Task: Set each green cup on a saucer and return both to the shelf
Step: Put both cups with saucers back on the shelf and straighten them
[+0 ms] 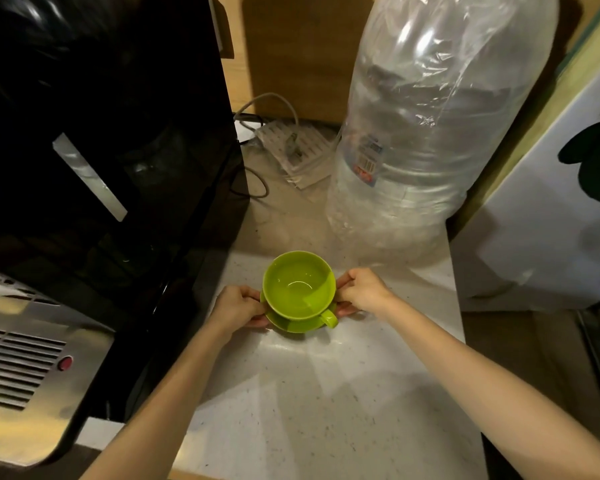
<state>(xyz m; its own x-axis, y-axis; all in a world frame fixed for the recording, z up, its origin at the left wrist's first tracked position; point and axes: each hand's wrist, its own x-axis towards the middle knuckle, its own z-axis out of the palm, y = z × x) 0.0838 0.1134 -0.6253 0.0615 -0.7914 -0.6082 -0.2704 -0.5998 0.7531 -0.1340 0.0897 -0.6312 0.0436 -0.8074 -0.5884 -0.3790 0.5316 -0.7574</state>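
While the glossy lime-green cup (299, 285) sat upright and empty on its matching saucer (293, 322), its handle pointed toward the person. The left hand (236, 308) and right hand (363, 289) pinched opposite saucer edges above the pale table (319, 403).

- The round lime-green glazed cup (299, 285) looks ceramic, smooth and glossy, with a bright ring of reflection at its bottom.
- The matching green saucer (293, 323) under it has the same shiny glaze.
- The pale speckled tabletop (309, 393) looks like polished stone, with a soft sheen.
- At nine o'clock, the tall black appliance (101, 133) has a mirror-glossy front; below it, brushed metal panel (21, 375) with slotted vents.
- At one o'clock, the large clear plastic water bottle (426, 133) is wrapped in crinkled, shiny film.
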